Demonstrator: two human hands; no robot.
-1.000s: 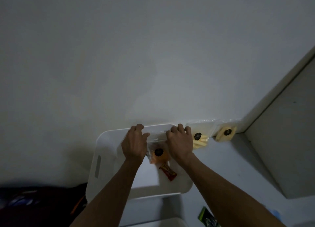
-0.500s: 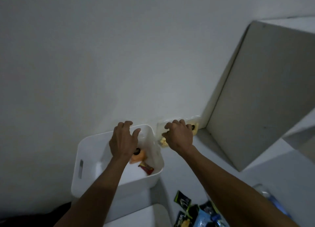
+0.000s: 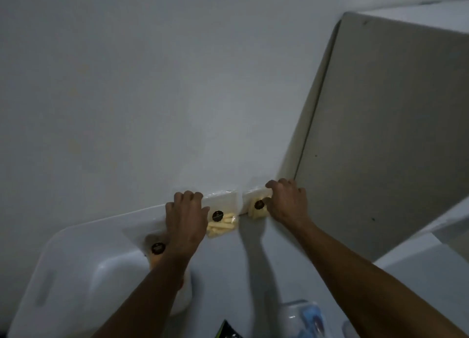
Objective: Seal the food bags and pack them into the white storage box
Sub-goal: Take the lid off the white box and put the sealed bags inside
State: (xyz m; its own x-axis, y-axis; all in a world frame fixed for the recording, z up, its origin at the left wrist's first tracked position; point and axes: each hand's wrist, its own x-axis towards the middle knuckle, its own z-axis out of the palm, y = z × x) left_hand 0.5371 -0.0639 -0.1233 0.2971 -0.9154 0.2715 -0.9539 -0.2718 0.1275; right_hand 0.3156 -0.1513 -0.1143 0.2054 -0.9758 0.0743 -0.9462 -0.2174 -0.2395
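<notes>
Fingers of the left hand curl over the left edge of a clear plastic food bag of pale yellow sticks with a round black sticker, which lies on the white worktop against the wall. Just right of it, the right hand curls its grip onto a second clear bag of yellow food. The white plastic storage box sits at the left, holding an orange-filled bag with a black sticker beneath the left wrist.
</notes>
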